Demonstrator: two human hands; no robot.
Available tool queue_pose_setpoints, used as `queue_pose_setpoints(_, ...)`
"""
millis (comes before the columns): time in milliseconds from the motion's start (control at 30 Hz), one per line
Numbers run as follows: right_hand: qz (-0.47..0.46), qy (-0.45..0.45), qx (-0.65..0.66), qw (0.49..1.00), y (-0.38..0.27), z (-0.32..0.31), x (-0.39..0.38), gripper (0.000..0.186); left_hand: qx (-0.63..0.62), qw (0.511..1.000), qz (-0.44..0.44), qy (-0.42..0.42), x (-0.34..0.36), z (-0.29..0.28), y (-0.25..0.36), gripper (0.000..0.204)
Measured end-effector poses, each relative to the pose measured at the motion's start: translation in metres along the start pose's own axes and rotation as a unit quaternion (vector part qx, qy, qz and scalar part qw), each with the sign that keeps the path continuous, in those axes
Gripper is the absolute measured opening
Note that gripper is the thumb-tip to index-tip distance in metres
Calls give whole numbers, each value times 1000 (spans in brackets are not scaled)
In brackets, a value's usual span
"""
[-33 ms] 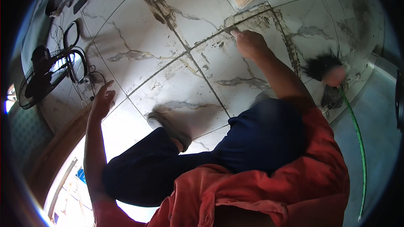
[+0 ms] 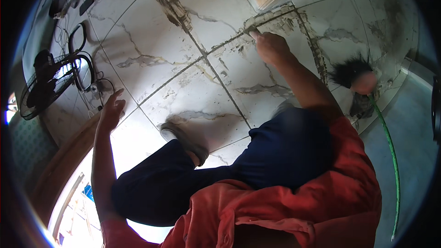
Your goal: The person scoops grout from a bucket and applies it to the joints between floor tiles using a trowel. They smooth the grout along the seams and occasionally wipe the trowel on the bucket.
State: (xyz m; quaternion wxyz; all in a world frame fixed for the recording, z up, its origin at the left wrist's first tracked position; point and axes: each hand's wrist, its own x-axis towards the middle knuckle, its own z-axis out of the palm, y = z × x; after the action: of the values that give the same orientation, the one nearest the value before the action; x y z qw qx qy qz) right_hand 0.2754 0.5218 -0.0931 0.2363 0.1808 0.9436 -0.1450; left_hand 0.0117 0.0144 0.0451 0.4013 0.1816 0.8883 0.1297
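Grout joint [image 2: 275,20] on the marble-look floor tiles [image 2: 151,55] gets the right hand [image 2: 271,46], fingers curled together against it. Left hand [image 2: 111,112] presses spread on a tile near the fan [image 2: 46,85].

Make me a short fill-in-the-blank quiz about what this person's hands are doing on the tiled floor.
The right hand presses at a dirty ___ line between two marble-patterned floor tiles.
The left hand is spread open on the floor nearest a black standing ___ lying by the wall.
A ___ hose runs along the floor on the person's right.

Missing words: grout; fan; green
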Motion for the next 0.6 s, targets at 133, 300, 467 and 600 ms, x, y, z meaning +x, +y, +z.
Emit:
queue_pose_setpoints(133, 14, 31, 5, 999, -12, 7, 0, 47, 15, 1000, -11, -14, 3, 3, -4, 50)
queue_pose_setpoints(300, 12, -22, -3, 1000, -22, 9, -18, 46, 2, 999, 22, 24, -18, -14, -20, 51)
queue_pose_setpoints(467, 15, 41, 16, 999, -29, 21, -9, 46, 4, 999, -4, 43, -30, -29, -29, 61)
queue_pose_setpoints(600, -8, -58, -22, 998, -36, 8, -31, 46, -21, 993, -50, 105, -88, -61, -13, 67)
